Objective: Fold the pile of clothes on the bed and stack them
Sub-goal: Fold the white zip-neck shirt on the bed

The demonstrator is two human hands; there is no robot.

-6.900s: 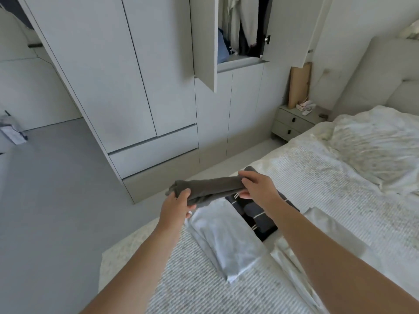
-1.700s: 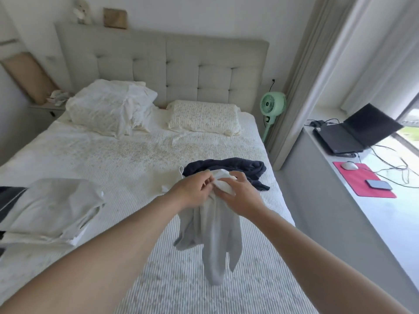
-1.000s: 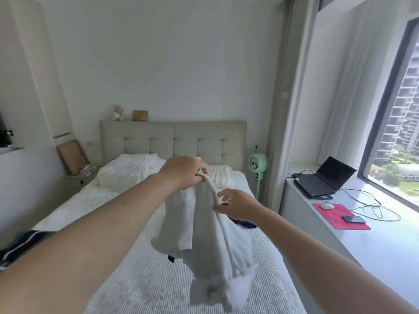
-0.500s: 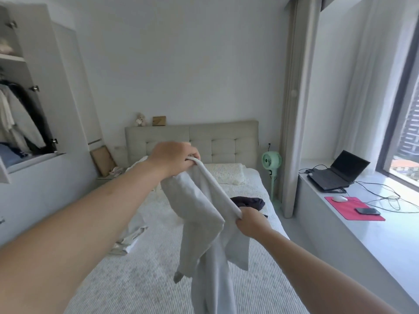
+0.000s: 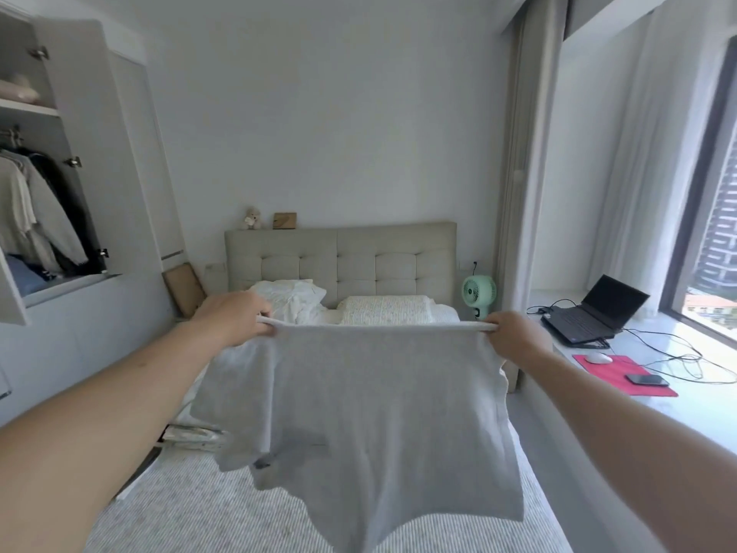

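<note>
Both hands are up and wide apart now; the left hand [image 5: 235, 318] has its fingers curled round one end of the top hem, the right hand [image 5: 514, 340] pinches the other end, and between them the pale grey garment [image 5: 371, 409] is pulled taut and flat; half a second ago it hung bunched and twisted from the left fist with the right hand lower down on an edge, so the spread has just happened, and I'd judge that means this piece is opened out and ready to be laid down or folded; the stretched hem runs side to side, level, in front of the headboard [image 5: 339, 257], and that is its long axis at the top; the body of the cloth hangs straight down from it toward the bed [image 5: 191, 512], lower corners loose and uneven, the left side doubled over on itself; it hangs above the foot of the bed; left of the garment, a little folded white laundry [image 5: 191, 433] shows on the mattress.
</note>
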